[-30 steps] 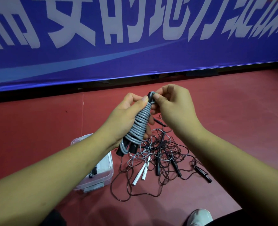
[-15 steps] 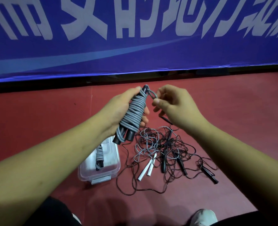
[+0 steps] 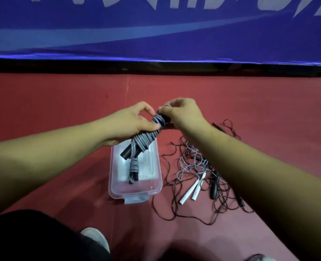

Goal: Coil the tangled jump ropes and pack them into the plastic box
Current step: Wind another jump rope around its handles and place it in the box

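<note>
Left grip (image 3: 135,123) and right grip (image 3: 183,114) curled, close together.

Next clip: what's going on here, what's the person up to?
A person is packing jump ropes. The left hand grips a coiled grey rope with black handles above the clear plastic box, while the right hand pinches the coil's top end. One bundled rope already lies in the box. A tangle of ropes, one with white handles, lies on the red floor right of the box.

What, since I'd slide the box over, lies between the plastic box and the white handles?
In the head view, strands of thin dark jump rope cross the red floor between the plastic box and the white handles.
</note>
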Tool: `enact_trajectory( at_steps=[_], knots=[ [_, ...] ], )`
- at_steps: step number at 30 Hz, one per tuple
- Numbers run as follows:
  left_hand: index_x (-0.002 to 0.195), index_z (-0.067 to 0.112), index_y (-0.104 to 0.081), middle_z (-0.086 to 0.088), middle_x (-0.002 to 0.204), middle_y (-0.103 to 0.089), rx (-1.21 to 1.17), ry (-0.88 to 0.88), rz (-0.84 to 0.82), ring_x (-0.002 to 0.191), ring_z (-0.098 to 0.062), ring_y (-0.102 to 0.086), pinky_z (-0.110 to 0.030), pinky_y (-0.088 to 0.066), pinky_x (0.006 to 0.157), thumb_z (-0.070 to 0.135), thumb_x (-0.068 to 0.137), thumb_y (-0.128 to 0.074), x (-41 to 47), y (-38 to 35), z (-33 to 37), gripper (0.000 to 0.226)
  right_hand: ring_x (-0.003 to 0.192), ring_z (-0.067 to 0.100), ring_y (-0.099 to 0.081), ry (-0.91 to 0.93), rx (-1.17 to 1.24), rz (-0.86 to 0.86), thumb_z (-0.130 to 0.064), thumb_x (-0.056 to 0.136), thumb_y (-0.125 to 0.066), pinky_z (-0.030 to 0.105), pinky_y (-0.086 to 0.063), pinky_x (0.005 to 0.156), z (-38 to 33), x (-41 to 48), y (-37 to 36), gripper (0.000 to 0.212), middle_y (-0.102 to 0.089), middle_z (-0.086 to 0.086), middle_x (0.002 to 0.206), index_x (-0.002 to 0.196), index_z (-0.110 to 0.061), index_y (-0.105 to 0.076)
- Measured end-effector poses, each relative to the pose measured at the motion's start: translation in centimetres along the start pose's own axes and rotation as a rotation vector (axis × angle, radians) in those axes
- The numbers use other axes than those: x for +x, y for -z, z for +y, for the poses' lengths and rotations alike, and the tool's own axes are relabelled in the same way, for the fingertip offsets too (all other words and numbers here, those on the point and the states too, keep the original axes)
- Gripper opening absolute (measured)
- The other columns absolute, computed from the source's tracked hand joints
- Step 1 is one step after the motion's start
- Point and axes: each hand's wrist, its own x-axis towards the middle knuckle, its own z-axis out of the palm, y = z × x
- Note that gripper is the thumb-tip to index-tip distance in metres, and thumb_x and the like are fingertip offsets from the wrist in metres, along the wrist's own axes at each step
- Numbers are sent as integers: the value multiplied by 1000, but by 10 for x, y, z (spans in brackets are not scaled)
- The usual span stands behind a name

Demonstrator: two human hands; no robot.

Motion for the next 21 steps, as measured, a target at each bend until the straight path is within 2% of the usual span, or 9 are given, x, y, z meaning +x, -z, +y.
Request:
enact_trajectory(
  at_steps=[2,4,8,11,13,15,17,20,21],
  knots=[
    [111,11,-52,-20,89,-65,-52,54,36,70,-25,-64,-36,-55,64,7,89,-69,13,10,-23,27,67,31,-64,-17,-83,-32,-3,89,-69,50,-62,66,16,22,-17,22,-62,24,77,94,17,-63],
    [112,9,-52,-15,91,-66,-138,113,46,75,-21,-67,-39,-59,72,9,89,-69,26,22,-44,28,66,31,-64,-57,-126,-54,-4,89,-70,52,-61,68,32,42,-28,18,-61,23,75,88,13,-63],
    [114,15,-54,-9,103,-73,0,217,-114,82,-15,-70,-26,-54,61,3,89,-67,41,43,-98,30,63,29,-63,-104,-215,-69,-4,88,-71,50,-62,65,65,78,-44,15,-59,18,72,81,3,-60],
    [124,11,-54,-13,114,-71,-24,257,-143,99,-23,-71,-32,-59,82,-5,87,-67,50,43,-145,43,68,37,-68,-122,-344,-125,-10,86,-74,52,-61,66,96,96,-62,23,-62,21,73,84,10,-64],
    [124,10,-56,-9,115,-72,-46,283,-91,104,-22,-70,-35,-56,92,-4,86,-69,58,38,-168,43,77,41,-70,-107,-431,-141,-20,83,-76,53,-60,71,114,104,-77,25,-68,18,78,87,3,-68],
    [123,5,-56,-10,111,-72,-73,293,-17,101,-21,-71,-33,-57,89,-3,85,-71,68,35,-190,42,84,38,-69,-116,-465,-136,-31,76,-75,53,-58,76,133,111,-89,37,-69,18,90,96,-3,-62],
    [120,4,-57,-9,107,-73,-62,302,24,94,-17,-70,-24,-56,76,0,85,-71,77,33,-208,37,88,37,-68,-148,-462,-151,-33,67,-71,55,-57,79,154,120,-97,44,-68,20,96,97,-8,-52],
    [104,8,-60,-3,88,-71,-101,347,83,80,-14,-67,-21,-54,67,-3,86,-69,84,28,-227,23,77,38,-66,-224,-514,-236,-16,71,-73,62,-55,76,183,124,-103,26,-60,18,79,77,-10,-49],
    [98,9,-60,-1,82,-69,-96,358,89,75,-12,-67,-21,-54,65,-5,86,-69,86,26,-232,21,76,40,-67,-266,-504,-276,-12,74,-77,64,-55,74,192,124,-104,29,-56,19,74,69,-10,-49]
  ],
)
